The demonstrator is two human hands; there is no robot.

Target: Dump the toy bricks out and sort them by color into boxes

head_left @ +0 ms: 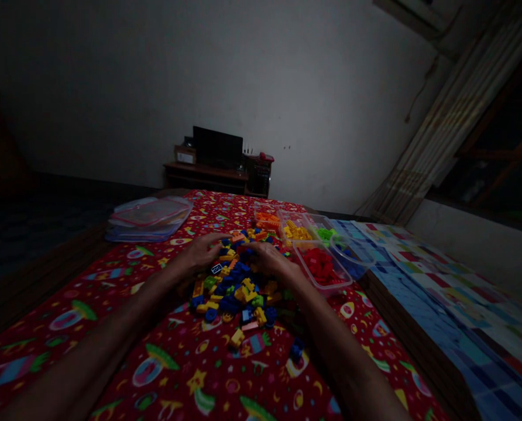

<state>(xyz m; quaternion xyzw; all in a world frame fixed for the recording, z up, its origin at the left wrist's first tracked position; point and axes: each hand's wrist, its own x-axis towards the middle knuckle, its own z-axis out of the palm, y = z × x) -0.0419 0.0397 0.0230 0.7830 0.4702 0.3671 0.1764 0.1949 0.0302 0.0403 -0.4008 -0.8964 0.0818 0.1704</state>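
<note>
A heap of toy building blocks [239,286] in blue, yellow, orange and green lies on a red patterned cloth [155,345]. At the heap's far left side is my left hand [205,251], its fingers stretched over the blocks with the thumb apart; I see nothing held in it. My right hand [267,258] reaches into the far right part of the heap, fingers bent down among the blocks. Its fingertips are dark and partly hidden, so what they grip cannot be made out. A blue block [296,349] lies apart near my right forearm.
Right of the heap stand clear plastic boxes with red blocks [320,266], yellow blocks [296,231], orange blocks [267,221] and green blocks [326,235]. A round clear rim [353,252] is beside them. Stacked plastic lids [150,217] lie far left. A monitor [217,147] stands behind.
</note>
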